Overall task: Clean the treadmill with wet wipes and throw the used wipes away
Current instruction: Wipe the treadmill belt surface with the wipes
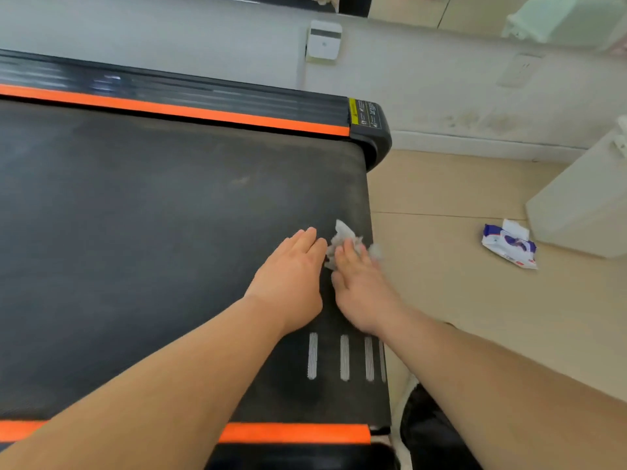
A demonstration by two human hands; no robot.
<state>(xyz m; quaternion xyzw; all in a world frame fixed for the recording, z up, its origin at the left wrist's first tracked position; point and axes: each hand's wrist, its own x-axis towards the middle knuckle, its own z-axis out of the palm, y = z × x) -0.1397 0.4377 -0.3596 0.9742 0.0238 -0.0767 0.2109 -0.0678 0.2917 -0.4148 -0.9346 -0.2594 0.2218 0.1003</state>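
**Treadmill.** The black treadmill belt [152, 215] fills the left and centre of the view, and the frame edge cuts off its left portion. There are two orange side stripes. One runs along the far rail [169, 108]. The other, along the near rail, is partly hidden by the left forearm. The far rail is blurred. The print on the yellow warning label [364, 111] at its end is not legible. Four short white lines [312, 356] are printed on the belt below the wrists, and the right forearm partly covers the rightmost.

**Wipe.** One crumpled white wet wipe [344, 235] lies on the belt, close to its right-hand edge. Its lower part is hidden beneath the right hand [359, 286], and its outline is blurred.

**Hands.** The right hand's fingers [349, 256] are extended and laid over the wipe, pressing it onto the belt without curling round it. The left hand [295, 269] lies flat on the belt with its fingers straight and together, just beside the wipe. It holds nothing.

**Surroundings.** One white-and-blue wet wipe pack [509, 244] lies on the beige floor [458, 300], well apart from the treadmill. A white sheet protrudes from its top. Whether the pack touches the white cabinet [583, 212] beside it cannot be determined. One white wall-mounted box [324, 42] is visible. A dark object [431, 432] at the bottom edge is cut off and cannot be identified.
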